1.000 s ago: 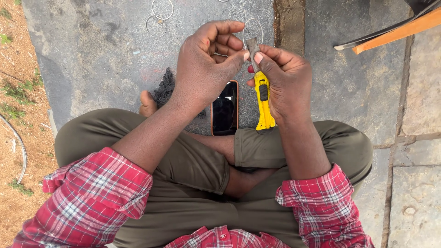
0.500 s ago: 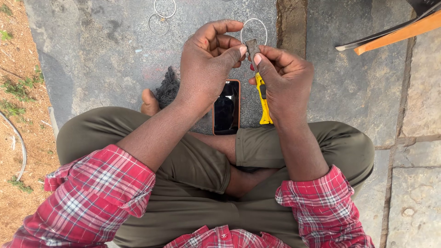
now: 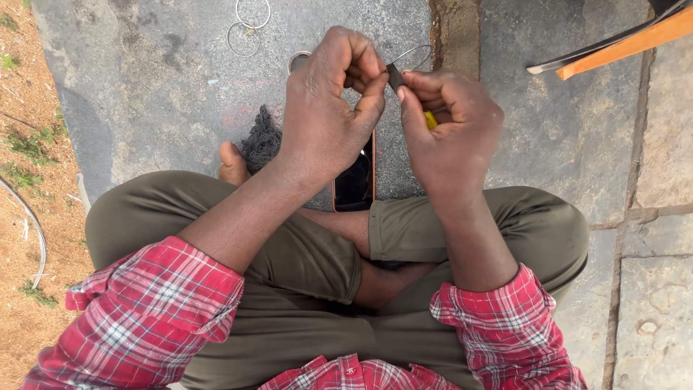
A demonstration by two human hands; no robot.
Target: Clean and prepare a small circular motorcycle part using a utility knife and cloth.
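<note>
Hands meet at about twelve o'clock above the crossed legs; the left hand [image 3: 325, 108] and the right hand [image 3: 451, 126] pinch, between thumb and fingertips, a small dark piece [image 3: 394, 74] that sits on a thin wire ring [image 3: 419, 52]; both grips are narrow and closed on that piece, with the ring's loop arching out toward one o'clock. What the dark piece is made of I cannot tell; it looks like a short wrap or sleeve on the wire.

Below the hands, at six o'clock from them, a dark phone [image 3: 355, 180] lies on the grey stone slab [image 3: 144, 79]; a yellow tool [image 3: 430, 119] peeks out just behind the right palm; a tuft of dark thread [image 3: 260, 141] rests at nine o'clock of the phone, near a bare foot. More wire rings [image 3: 249, 25] lie at eleven o'clock; an orange-edged strip [image 3: 628, 43] crosses the corner at two o'clock.

Doing this pinch well probably means keeping the fingertips close to the wire, holding the ring steady with one hand while the other works the piece; keep the loop undistorted, and keep tension even.
</note>
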